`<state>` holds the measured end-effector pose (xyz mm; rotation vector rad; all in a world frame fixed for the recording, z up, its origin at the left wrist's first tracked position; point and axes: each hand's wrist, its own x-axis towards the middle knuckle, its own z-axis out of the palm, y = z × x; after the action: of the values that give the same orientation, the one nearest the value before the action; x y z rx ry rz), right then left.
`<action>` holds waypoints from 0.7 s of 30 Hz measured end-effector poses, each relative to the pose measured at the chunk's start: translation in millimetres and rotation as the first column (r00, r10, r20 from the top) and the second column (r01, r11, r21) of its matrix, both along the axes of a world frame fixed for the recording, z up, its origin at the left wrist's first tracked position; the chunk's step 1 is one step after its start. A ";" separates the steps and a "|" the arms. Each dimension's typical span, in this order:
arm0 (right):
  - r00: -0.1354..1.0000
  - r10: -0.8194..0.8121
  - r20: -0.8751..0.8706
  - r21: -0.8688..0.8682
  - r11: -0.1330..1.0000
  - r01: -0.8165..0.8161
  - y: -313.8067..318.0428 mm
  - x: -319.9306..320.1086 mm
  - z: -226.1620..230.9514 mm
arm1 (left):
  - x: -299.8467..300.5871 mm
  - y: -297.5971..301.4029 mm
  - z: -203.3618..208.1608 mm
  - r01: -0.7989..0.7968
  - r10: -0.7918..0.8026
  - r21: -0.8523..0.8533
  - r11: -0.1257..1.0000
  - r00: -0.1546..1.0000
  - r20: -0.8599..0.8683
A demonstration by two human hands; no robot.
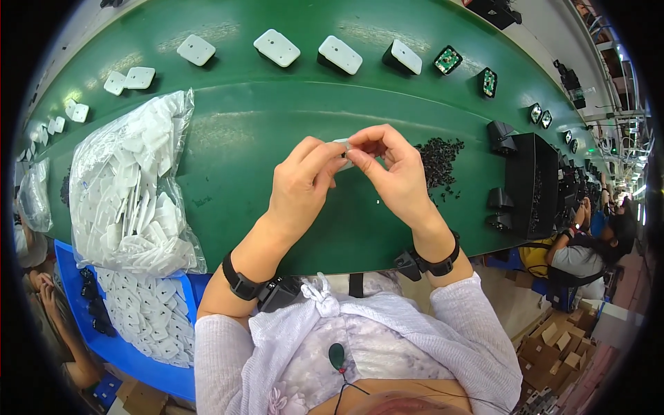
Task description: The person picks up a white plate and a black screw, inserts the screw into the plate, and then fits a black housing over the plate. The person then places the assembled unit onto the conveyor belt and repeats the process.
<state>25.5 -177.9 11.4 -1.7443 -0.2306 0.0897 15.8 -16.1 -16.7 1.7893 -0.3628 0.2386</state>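
Both hands meet over the middle of the green table. My left hand [301, 176] is closed on a small white plastic plate [343, 164], mostly covered by the fingers. At the plate's upper edge, my right hand [393, 166] pinches with thumb and forefinger; what lies between those fingertips is too small to make out. Just beyond the right hand spreads a pile of tiny black parts [440, 160]. To the left of my left hand lies a clear plastic bag [131, 194] full of similar white plates.
Below the bag, a blue bin [149, 370] holds many white plates with dark spots. Black housings, some with white covers [277, 47] and some with green circuit boards [448, 60], line the table's far side. A black box [536, 187] stands right. Other people sit at both sides.
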 end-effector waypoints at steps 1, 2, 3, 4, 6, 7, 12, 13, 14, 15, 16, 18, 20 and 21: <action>1.000 0.000 -0.001 -0.001 1.000 0.000 -0.9 0.8 -1.6 | 0.2 -0.1 -0.5 0.000 0.000 -0.001 1.000 1.000 -0.001; 1.000 -0.003 0.024 -0.030 1.000 0.003 -1.9 1.7 -3.2 | 0.5 -0.4 -0.8 0.008 -0.014 -0.075 0.997 0.997 -0.082; 0.999 -0.007 0.047 -0.056 0.998 0.010 -1.6 1.8 -5.2 | 0.1 0.7 -1.5 0.012 -0.036 -0.147 0.989 0.986 -0.163; 0.999 -0.010 0.042 -0.054 0.998 0.013 -2.1 2.0 -5.8 | -0.5 1.6 -1.6 0.014 -0.039 -0.145 0.989 0.985 -0.168; 0.995 0.007 0.097 -0.121 0.993 0.005 -4.1 2.3 -4.4 | -1.7 2.7 0.2 0.044 -0.099 -0.209 0.977 0.961 -0.257; 0.996 0.005 0.092 -0.121 0.993 0.007 -3.3 1.5 -1.8 | -2.1 0.7 3.0 0.045 -0.100 -0.209 0.977 0.960 -0.261; 0.972 -0.025 0.235 -0.238 0.968 0.083 -3.4 2.1 -1.9 | 0.3 -4.3 4.7 -0.095 -0.209 -0.549 0.830 0.860 -0.466; 0.972 -0.027 0.234 -0.238 0.968 0.084 -3.1 2.1 -2.3 | 0.8 -3.3 3.0 -0.094 -0.211 -0.549 0.831 0.859 -0.467; 0.970 -0.034 0.241 -0.253 0.963 0.097 -2.0 2.0 -2.5 | 1.0 -1.7 0.8 -0.073 -0.235 -0.539 0.839 0.845 -0.480; 0.968 -0.040 0.249 -0.267 0.958 0.108 -1.3 1.8 -3.2 | 0.9 -0.8 -1.2 -0.052 -0.257 -0.529 0.847 0.831 -0.493; 0.968 -0.040 0.248 -0.268 0.957 0.109 -0.8 1.5 -4.5 | 0.5 -0.3 -2.1 -0.052 -0.258 -0.529 0.847 0.831 -0.493; 0.968 -0.024 0.248 -0.259 0.962 0.091 0.0 1.0 -6.5 | -0.2 0.2 -3.2 -0.041 -0.262 -0.523 0.851 0.830 -0.492; 0.973 -0.016 0.231 -0.267 0.960 0.080 0.0 1.3 -4.4 | -1.4 -1.1 -3.3 -0.033 -0.234 -0.513 0.858 0.863 -0.448; 0.977 -0.007 0.213 -0.274 0.959 0.067 -0.2 1.6 -3.4 | -2.2 -1.9 -3.7 -0.028 -0.204 -0.501 0.865 0.892 -0.403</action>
<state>27.1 -178.1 8.0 -2.0417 -0.3533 -0.0962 13.7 -18.0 -20.5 1.2568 -0.0420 -0.1442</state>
